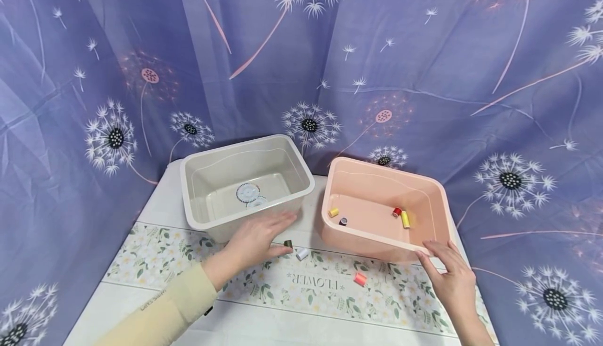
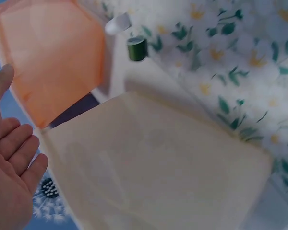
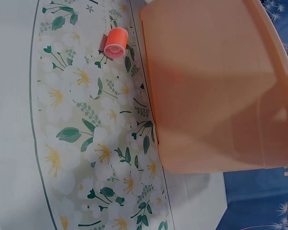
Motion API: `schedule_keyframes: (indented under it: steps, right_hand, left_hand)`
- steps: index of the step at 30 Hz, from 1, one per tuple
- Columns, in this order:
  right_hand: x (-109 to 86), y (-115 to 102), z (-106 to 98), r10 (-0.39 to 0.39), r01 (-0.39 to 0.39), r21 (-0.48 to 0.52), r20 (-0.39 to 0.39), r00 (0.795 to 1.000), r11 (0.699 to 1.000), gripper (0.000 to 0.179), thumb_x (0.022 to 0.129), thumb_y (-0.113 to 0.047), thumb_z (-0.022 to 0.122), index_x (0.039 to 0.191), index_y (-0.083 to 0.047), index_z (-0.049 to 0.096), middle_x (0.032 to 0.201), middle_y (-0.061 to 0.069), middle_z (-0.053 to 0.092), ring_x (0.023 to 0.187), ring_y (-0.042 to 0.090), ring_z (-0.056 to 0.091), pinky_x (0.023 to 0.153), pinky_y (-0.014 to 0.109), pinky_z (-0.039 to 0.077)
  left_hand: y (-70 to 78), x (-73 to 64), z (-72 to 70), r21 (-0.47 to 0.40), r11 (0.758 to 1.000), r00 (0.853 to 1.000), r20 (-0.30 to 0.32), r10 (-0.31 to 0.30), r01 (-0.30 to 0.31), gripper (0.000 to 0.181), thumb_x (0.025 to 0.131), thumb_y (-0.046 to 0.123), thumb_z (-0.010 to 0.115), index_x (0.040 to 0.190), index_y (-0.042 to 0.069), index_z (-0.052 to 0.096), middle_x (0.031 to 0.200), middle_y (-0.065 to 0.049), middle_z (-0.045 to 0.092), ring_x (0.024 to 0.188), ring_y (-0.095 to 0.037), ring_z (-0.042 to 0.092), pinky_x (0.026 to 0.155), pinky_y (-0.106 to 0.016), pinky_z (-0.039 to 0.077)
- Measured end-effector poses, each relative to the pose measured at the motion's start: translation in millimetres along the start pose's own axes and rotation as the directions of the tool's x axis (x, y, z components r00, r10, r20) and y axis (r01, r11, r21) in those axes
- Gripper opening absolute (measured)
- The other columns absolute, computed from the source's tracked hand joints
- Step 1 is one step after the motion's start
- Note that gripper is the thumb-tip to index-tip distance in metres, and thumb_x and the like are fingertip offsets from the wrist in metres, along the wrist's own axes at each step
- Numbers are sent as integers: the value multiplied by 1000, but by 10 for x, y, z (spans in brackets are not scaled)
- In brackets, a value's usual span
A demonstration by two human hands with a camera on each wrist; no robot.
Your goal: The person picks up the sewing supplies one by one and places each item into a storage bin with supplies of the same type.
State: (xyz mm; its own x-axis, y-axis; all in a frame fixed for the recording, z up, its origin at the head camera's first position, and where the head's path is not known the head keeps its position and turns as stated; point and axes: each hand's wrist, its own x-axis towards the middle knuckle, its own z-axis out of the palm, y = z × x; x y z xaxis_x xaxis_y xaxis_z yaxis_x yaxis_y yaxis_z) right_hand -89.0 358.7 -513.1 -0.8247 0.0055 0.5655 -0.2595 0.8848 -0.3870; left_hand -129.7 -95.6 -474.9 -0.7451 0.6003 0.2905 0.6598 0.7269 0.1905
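My left hand (image 1: 259, 236) reaches across the front of a grey bin (image 1: 207, 224), its fingers extended and holding nothing. In the left wrist view its palm (image 2: 12, 187) shows bare beside the bin's rim. Near its thumb on the table lie a dark green thread spool (image 1: 288, 244) and a white spool (image 1: 302, 254). My right hand (image 1: 452, 278) rests its fingertips at the front right corner of a pink bin (image 1: 367, 238). Inside that bin are two yellow spools, one (image 1: 333, 212) left and one (image 1: 405, 219) right, a black spool (image 1: 343, 221) and a red spool (image 1: 397, 212).
A coral spool (image 1: 360, 278) lies in front of the pink bin on the flower-printed tablecloth (image 1: 320, 301). Round pin wheels (image 1: 247, 192) lie in the grey bin. A small black object (image 1: 208, 310) shows beside the left sleeve. A purple dandelion curtain (image 1: 264, 95) hangs behind.
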Motion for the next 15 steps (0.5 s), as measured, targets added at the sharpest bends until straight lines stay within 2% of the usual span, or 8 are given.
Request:
schedule_keyframes:
  steps: [5,15]
  right_hand:
    - [-11,10,9,-10,10,4,-8,1000,1000,37,75,-17,83,109,-8,73,104,13,72,97,28,65,114,36,33]
    - [-7,3,-7,4,-4,-4,1,1000,1000,37,76,-19,83,110,-9,73,105,12,72,100,24,64,115,35,32]
  left_hand:
    - [-4,-87,156,30,1000,1000,10,-6,6,75,83,58,66,140,13,50,143,-4,50,128,-22,51,104,-39,45]
    - [-47,-203,425,9,999,998,40,-48,47,73,86,56,62,142,12,47,145,-4,47,134,-20,45,113,-36,34]
